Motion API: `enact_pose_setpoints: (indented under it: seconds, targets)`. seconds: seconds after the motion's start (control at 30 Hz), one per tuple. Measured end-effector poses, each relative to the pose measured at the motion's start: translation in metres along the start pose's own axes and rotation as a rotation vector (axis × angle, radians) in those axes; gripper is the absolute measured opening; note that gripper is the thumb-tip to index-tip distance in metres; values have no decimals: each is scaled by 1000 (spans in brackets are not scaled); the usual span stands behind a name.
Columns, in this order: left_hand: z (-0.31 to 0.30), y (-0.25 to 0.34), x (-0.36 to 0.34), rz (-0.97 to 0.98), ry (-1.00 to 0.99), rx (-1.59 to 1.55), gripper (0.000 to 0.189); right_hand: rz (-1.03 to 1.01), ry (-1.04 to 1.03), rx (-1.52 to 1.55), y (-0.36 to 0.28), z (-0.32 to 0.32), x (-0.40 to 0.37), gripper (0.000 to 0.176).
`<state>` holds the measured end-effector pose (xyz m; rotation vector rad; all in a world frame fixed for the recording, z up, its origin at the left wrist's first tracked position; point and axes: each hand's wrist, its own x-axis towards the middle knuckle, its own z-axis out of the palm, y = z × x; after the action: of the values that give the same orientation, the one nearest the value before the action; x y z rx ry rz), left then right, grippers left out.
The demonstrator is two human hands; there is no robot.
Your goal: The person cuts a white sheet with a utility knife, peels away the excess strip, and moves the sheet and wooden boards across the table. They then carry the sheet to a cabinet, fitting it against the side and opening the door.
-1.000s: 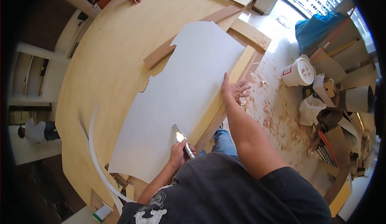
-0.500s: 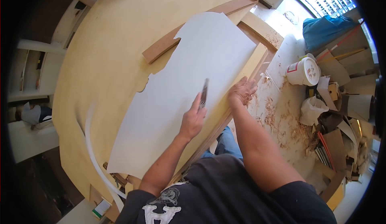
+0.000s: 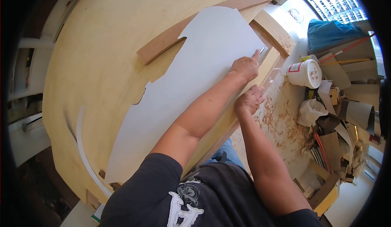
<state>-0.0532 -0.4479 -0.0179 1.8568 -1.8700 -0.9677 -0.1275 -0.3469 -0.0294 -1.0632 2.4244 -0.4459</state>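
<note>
A broad, pale yellow wooden surface with a curved outline fills most of the view; beside it at the right, a light floor is strewn with reddish-brown wood shavings; on the surface lies a large, smooth white sheet, its left edge ragged and notched; a long reddish-brown wooden plank runs along the upper left of the sheet, partly covered by it; a straight, pale yellow wooden bar lies along the sheet's right edge; on the floor side are a crumpled blue bag, a round white bucket with shavings on top and a crumpled white plastic bag; a narrow, curving white strip arcs near the sheet's lower left; the right hand lies on the bar, fingers close together; whether it grips underneath I cannot tell; the left hand is curled around a slender metallic tool, one finger stretched along it, at the sheet's upper right edge.
</note>
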Motion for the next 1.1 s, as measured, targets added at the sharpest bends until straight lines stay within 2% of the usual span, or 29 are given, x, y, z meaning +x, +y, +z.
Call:
enact_pose_setpoints:
  seconds: [0.07,0.13,0.2,0.3,1.1]
  targets:
    - [4,4,11,45,-18,1,57,-90,-8,-62,17,18,15,65]
    - [4,7,16,39,-48,9,57,-83,-8,-60,11,12,11,64]
    - [4,10,19,35,-64,12,57,11,-4,12,0,4,3,64]
    - [5,10,21,19,-57,13,56,-49,-1,-40,13,13,11,70]
    - [-10,20,27,22,-166,75,67,-55,-37,-22,10,10,8,64]
